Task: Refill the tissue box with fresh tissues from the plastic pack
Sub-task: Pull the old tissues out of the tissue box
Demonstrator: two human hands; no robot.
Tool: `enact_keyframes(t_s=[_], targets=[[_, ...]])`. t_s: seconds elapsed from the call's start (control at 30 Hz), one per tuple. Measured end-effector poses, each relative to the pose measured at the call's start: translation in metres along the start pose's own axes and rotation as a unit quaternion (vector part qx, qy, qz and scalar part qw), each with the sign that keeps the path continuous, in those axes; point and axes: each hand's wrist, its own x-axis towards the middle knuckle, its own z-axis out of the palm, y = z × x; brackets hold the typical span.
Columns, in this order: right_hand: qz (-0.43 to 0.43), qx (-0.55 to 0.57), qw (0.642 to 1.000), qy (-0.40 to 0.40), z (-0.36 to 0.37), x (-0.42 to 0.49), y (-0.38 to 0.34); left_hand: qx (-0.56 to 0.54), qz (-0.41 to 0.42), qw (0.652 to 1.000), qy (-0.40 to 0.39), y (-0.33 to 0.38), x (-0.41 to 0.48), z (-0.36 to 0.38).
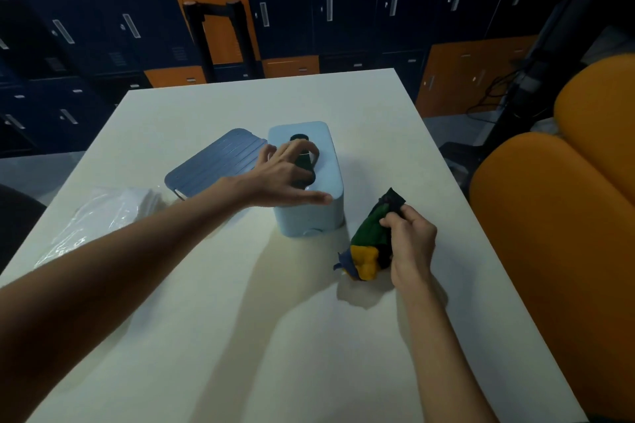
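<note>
A light blue tissue box [326, 216] stands mid-table with its top slot facing up. My left hand [278, 178] lies over the box, its fingers curled round a dark cloth [304, 163] that sticks out of the slot, the thumb stretched along the box's near edge. To the right of the box, my right hand [412, 244] grips a crumpled bundle of green, yellow, blue and black cloths [367, 244] that rests on the table. The box's darker blue lid [213, 161] lies flat to its left. A clear plastic pack of white tissues [103, 216] sits near the table's left edge.
The white table [240, 336] has bare surface in front of me. Orange chairs [549, 233] stand close on the right. Dark blue and orange lockers [309, 10] fill the back, with a black frame [220, 34] behind the table's far edge.
</note>
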Motion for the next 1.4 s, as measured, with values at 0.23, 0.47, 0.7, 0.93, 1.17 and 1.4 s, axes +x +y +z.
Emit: enact_keyframes(t_s=[0.23, 0.47, 0.7, 0.93, 1.17, 1.4], targets=[[-0.056, -0.044, 0.997, -0.013, 0.039, -0.006, -0.013, -0.047, -0.045, 0.998, 0.011, 0.010, 0.005, 0.008], [-0.096, -0.174, 0.979, -0.050, 0.069, -0.040, 0.024, -0.050, -0.053, 0.997, 0.001, 0.009, 0.006, 0.008], [-0.160, -0.110, 0.981, 0.009, 0.077, -0.036, -0.010, -0.033, -0.063, 0.997, -0.021, 0.013, 0.012, 0.005], [-0.105, -0.142, 0.984, 0.014, 0.088, -0.045, 0.018, -0.041, -0.060, 0.997, -0.023, 0.008, 0.014, 0.008], [-0.148, -0.112, 0.982, 0.018, 0.091, -0.064, 0.004, -0.048, -0.076, 0.996, -0.025, 0.009, 0.015, 0.008], [-0.077, -0.155, 0.985, -0.019, 0.084, -0.058, 0.011, -0.063, -0.084, 0.994, -0.007, 0.008, 0.017, 0.012]])
